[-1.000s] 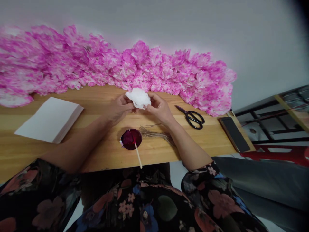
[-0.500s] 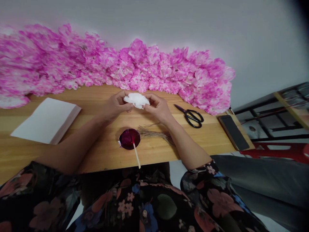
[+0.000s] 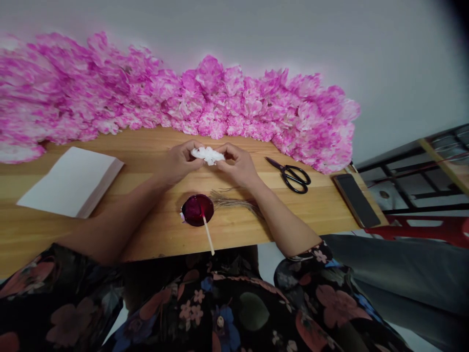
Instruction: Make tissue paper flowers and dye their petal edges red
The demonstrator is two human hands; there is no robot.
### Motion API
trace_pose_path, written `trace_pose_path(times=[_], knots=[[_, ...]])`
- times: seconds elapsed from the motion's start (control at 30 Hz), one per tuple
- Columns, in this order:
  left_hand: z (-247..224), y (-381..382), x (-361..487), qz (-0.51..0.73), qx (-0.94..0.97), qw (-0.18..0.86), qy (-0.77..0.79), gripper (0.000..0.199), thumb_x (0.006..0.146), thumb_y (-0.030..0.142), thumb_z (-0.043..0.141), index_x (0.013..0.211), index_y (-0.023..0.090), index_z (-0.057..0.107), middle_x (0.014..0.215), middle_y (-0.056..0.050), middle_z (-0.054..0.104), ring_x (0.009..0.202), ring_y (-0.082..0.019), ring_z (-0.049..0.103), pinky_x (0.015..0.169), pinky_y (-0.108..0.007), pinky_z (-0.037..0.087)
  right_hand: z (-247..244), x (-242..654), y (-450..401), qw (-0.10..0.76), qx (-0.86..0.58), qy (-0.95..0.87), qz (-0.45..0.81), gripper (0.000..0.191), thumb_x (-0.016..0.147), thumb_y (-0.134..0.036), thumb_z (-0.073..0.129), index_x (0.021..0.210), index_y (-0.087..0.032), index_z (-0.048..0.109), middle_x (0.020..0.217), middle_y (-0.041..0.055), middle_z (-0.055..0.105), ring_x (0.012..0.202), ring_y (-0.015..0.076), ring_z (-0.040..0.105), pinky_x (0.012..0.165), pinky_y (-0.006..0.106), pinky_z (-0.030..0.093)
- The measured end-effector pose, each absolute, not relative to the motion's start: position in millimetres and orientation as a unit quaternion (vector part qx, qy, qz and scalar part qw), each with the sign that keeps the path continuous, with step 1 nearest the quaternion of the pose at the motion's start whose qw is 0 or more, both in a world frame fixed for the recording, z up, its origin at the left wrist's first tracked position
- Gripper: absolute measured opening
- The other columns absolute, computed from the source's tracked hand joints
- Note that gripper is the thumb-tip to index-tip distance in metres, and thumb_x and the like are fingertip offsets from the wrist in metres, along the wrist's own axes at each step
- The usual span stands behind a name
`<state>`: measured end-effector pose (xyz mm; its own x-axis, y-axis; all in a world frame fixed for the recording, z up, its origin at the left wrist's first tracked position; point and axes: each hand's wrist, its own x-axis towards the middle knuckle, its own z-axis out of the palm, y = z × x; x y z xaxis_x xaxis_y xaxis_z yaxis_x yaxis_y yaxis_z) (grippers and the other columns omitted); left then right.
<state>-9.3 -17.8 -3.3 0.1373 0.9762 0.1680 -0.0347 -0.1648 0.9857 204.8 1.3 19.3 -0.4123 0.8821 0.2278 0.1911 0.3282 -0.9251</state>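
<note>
Two hands hold one small white crumpled paper piece (image 3: 208, 155) between them, and we see it raised a little above the wooden table (image 3: 161, 234). Our left hand (image 3: 180, 162) pinches its left end, and our right hand (image 3: 240, 165) pinches its right end. On each side the thumb lies along the near edge and the index finger curves over the far side, so the white middle shows in the gap between our fingertips. We cannot tell how the other fingers sit, since they are mostly hidden. Nearer to us stands a bowl of dark red liquid (image 3: 211, 218) with a stick (image 3: 209, 238) leaning out of it. A bundle of thin wires (image 3: 234, 202) lies beside the bowl, partly behind our right forearm; scissors (image 3: 297, 179) rest farther right.
</note>
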Motion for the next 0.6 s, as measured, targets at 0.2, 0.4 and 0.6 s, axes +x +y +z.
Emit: trace_pose_path(times=[0.2, 0.4, 0.6], knots=[[-9.2, -13.3, -5.4, 0.542, 0.523, 0.543, 0.372, 0.045, 0.077, 0.034, 0.095, 0.111, 0.021, 0.069, 0.108, -0.005, 0.076, 0.091, -0.018, 0.068, 0.072, -0.027, 0.052, 12.9, 203.9, 8.4, 0.431, -0.35, -0.687, 0.47, 0.023, 0.083, -0.04, 0.072, 0.099, -0.024, 0.072, 0.086, -0.002, 0.068, 0.08, 0.0165, 0.056, 0.076, 0.032, 0.046], [-11.2, -16.4, -2.7, 0.526, 0.465, 0.635, 0.322, 0.056, 0.076, 0.036, 0.101, 0.122, 0.022, 0.074, 0.127, -0.009, 0.078, 0.116, -0.028, 0.07, 0.088, -0.035, 0.056, 8.8, 202.8, 8.9, 0.436, -0.331, -0.68, 0.487, 0.027, 0.087, -0.046, 0.075, 0.1, -0.023, 0.068, 0.091, -0.0012, 0.07, 0.082, 0.016, 0.057, 0.076, 0.03, 0.045], [-10.9, -17.2, -2.4, 0.528, 0.449, 0.652, 0.307, 0.045, 0.075, 0.032, 0.102, 0.11, 0.02, 0.077, 0.11, -0.006, 0.08, 0.101, -0.021, 0.071, 0.089, -0.035, 0.057, 2.1, 200.4, 8.9, 0.412, -0.339, -0.695, 0.482, 0.032, 0.087, -0.048, 0.075, 0.107, -0.023, 0.07, 0.09, -0.0023, 0.068, 0.08, 0.0156, 0.059, 0.078, 0.031, 0.047]])
